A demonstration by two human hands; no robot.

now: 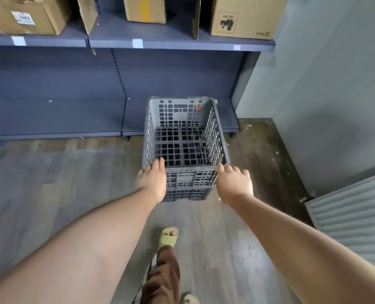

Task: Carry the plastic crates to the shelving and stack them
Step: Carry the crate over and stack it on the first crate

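Both hands clasp the grey crate (pixel 186 132) by its near rim, left hand (pixel 152 181) at one corner, right hand (pixel 233 183) at the other; crate hangs forward of the grip, seemingly off the floor (pixel 50 183). Bottom shelf (pixel 72 119) just beyond its far wall. Best kept level, far edge led in first, lowered squarely before letting go

Palm sides of your left hand (pixel 152 181) and right hand (pixel 233 183) hidden against crate (pixel 185 137) corners. Cardboard boxes (pixel 243 16) cropped at top edge; label (pixel 24 18) on leftmost too blurred to read.
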